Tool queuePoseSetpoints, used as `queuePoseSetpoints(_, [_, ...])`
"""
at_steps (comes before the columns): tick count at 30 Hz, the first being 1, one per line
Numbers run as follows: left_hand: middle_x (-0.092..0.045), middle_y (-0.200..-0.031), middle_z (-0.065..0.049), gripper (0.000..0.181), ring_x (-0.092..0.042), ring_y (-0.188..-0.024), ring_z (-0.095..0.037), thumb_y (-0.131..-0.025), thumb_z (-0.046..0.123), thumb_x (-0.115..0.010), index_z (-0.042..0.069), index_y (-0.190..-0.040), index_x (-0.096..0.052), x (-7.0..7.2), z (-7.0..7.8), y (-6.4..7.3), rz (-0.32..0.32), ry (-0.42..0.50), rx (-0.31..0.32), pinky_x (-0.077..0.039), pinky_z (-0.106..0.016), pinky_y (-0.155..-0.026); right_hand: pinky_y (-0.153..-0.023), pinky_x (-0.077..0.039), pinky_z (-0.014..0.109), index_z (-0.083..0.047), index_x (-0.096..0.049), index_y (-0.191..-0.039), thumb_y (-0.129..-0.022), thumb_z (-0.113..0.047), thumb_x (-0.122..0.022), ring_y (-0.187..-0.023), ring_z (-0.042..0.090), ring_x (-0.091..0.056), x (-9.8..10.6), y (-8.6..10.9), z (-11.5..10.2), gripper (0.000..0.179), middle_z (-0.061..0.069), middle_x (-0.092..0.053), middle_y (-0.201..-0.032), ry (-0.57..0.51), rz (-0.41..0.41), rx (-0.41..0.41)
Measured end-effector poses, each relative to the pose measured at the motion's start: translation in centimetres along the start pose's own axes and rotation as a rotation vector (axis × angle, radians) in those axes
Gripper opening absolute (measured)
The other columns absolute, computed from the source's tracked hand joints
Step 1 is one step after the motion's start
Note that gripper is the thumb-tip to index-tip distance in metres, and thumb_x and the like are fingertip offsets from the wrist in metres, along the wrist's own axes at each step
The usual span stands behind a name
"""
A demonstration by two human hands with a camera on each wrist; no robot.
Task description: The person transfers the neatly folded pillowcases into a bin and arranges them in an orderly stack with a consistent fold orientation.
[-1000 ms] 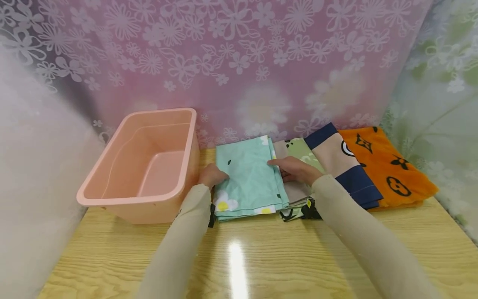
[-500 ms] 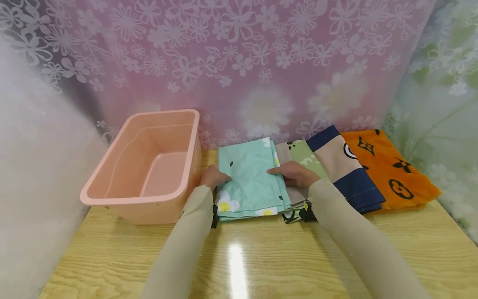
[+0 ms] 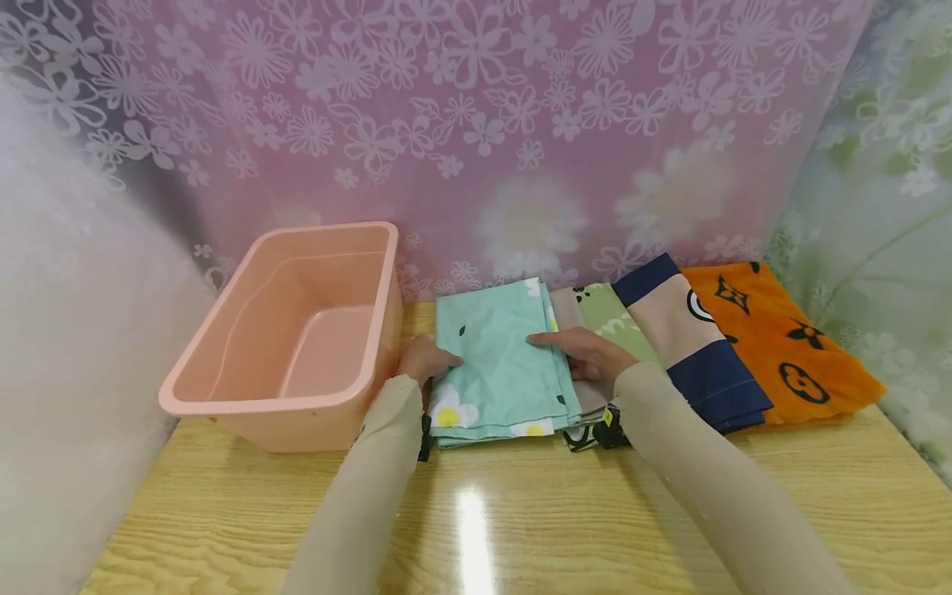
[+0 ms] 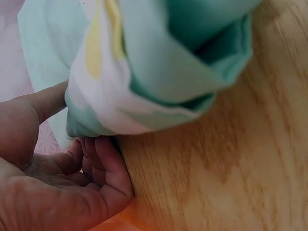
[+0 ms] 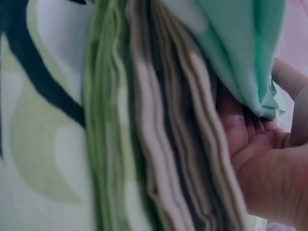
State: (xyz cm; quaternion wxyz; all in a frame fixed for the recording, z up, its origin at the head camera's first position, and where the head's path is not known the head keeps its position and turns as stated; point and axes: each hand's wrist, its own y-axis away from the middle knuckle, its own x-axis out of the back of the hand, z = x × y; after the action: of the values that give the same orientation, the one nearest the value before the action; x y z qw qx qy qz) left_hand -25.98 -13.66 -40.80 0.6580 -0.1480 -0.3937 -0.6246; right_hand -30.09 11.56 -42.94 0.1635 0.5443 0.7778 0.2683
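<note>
A folded mint-green cloth [image 3: 494, 355] with white and yellow daisies lies between my two hands in the head view. My left hand [image 3: 426, 360] grips its left edge, thumb on top; in the left wrist view the fingers [image 4: 108, 168] curl in under the fold. On the opposite side my right hand [image 3: 587, 351] pinches the right edge, its thumb over the daisy border. The right wrist view shows that hand's fingertips [image 5: 260, 130] tucked beneath the mint fold, right beside a stack of beige folded layers [image 5: 163, 125].
A deep pink plastic tub [image 3: 297, 330] stands left of my left hand on the wooden table [image 3: 297, 504]. To the right lie a folded green patterned cloth [image 3: 613, 326], a navy and beige cloth [image 3: 687, 330] and an orange cloth [image 3: 788, 347]. A flowered curtain [image 3: 483, 149] hangs behind.
Both hands keep their hold on the mint cloth, with the right thumb slightly further in over it. The whole head view has shifted a little.
</note>
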Motion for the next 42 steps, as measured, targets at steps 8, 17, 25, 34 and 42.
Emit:
queuePoseSetpoints(8, [-0.059, -0.105, -0.019, 0.053, -0.052, -0.084, -0.027, -0.077, 0.018, -0.079, -0.012, -0.113, -0.055, -0.2, -0.4, -0.3, 0.001, 0.016, -0.021, -0.050, -0.038, -0.081, -0.080, -0.054, 0.036, 0.003, -0.039, -0.136, -0.089, -0.029, -0.069, -0.087, 0.021, -0.066, -0.7, -0.7, 0.1, 0.065, 0.016, -0.058, -0.117, -0.045, 0.049, 0.061])
queuePoseSetpoints(17, [-0.058, -0.106, -0.017, 0.054, -0.051, -0.085, -0.025, -0.078, 0.021, -0.078, -0.010, -0.115, -0.054, -0.7, -0.4, -0.8, -0.024, 0.004, 0.024, -0.049, -0.037, -0.081, -0.081, -0.053, 0.036, 0.005, -0.038, -0.136, -0.091, -0.027, -0.066, -0.089, 0.020, -0.065, -0.4, -0.8, 0.3, 0.062, 0.016, -0.056, -0.120, -0.021, 0.044, 0.070])
queuePoseSetpoints(25, [-0.050, -0.128, -0.021, 0.069, -0.051, -0.107, -0.030, -0.081, 0.020, -0.075, -0.012, -0.132, -0.041, -0.8, -0.5, -1.5, -0.053, 0.087, 0.078, -0.045, -0.040, -0.095, -0.079, -0.053, 0.034, 0.003, -0.041, -0.137, -0.094, -0.027, -0.062, -0.089, 0.019, -0.064, -0.3, -0.7, 0.2, 0.056, 0.016, -0.056, -0.121, 0.005, 0.073, 0.103])
queuePoseSetpoints(34, [-0.055, -0.102, -0.013, 0.026, -0.050, -0.092, -0.027, -0.083, 0.012, -0.063, -0.005, -0.103, -0.057, -0.8, -0.6, -0.8, -0.014, 0.268, 0.084, -0.048, -0.038, -0.082, -0.079, -0.053, 0.036, 0.000, -0.043, -0.138, -0.097, -0.026, -0.058, -0.091, 0.021, -0.064, -0.7, -0.6, 0.1, 0.050, 0.016, -0.058, -0.118, 0.026, 0.062, 0.155])
queuePoseSetpoints(42, [-0.034, -0.067, -0.004, 0.023, -0.038, -0.062, -0.020, -0.082, 0.008, -0.061, 0.007, -0.069, -0.042, -0.7, 0.1, 0.5, 0.110, 0.317, -0.029, -0.032, -0.028, -0.053, -0.081, -0.053, 0.036, 0.002, -0.041, -0.138, -0.098, -0.025, -0.056, -0.094, 0.023, -0.063, -0.5, 0.3, -0.6, 0.050, 0.018, -0.057, -0.119, 0.067, 0.027, 0.213])
